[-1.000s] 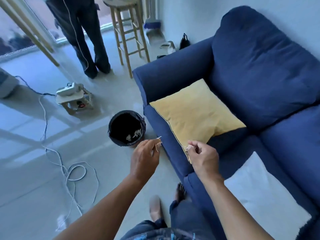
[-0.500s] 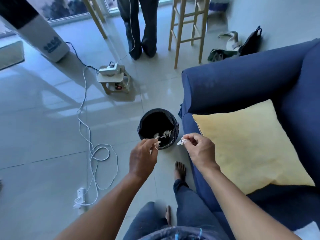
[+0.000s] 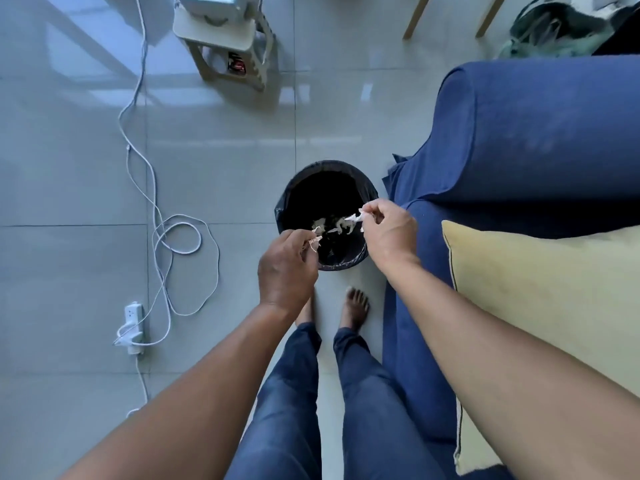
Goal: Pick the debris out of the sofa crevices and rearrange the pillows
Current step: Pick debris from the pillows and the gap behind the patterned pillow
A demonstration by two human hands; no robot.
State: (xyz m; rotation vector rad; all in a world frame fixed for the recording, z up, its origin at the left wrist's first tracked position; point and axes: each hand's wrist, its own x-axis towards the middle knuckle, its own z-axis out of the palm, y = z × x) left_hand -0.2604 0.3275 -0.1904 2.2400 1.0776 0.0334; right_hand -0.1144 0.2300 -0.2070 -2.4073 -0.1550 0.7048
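While both hands hang over the bin, the scene reads as follows.

Left hand: the left hand (image 3: pixel 287 263) is pinched closed on a small pale scrap (image 3: pixel 316 240), held at the near rim of the bin.
Right hand: the right hand (image 3: pixel 389 230) nips a white scrap of paper (image 3: pixel 354 219) between thumb and fingertips, above the right side of the bin's mouth.
Bin: a round bin (image 3: pixel 360 252) with a black liner stands on the tiled floor (image 3: pixel 225 161), just beside the sofa's front corner; more pale scraps (image 3: pixel 320 224) lie at its bottom.
Sofa: the blue sofa (image 3: pixel 536 133) fills the right side, its armrest towards the top.
Pillow: a yellow pillow (image 3: pixel 540 289) lies on the seat, partly covered by the right forearm.
Person: bare feet (image 3: pixel 355 306) stand just behind the bin, legs in blue jeans (the left foot is mostly hidden by the left wrist).
Floor clutter: a white cable (image 3: pixel 162 233) loops to a power strip (image 3: pixel 133 322) on the left; a small stool (image 3: pixel 225 39) carrying a box stands at the top.
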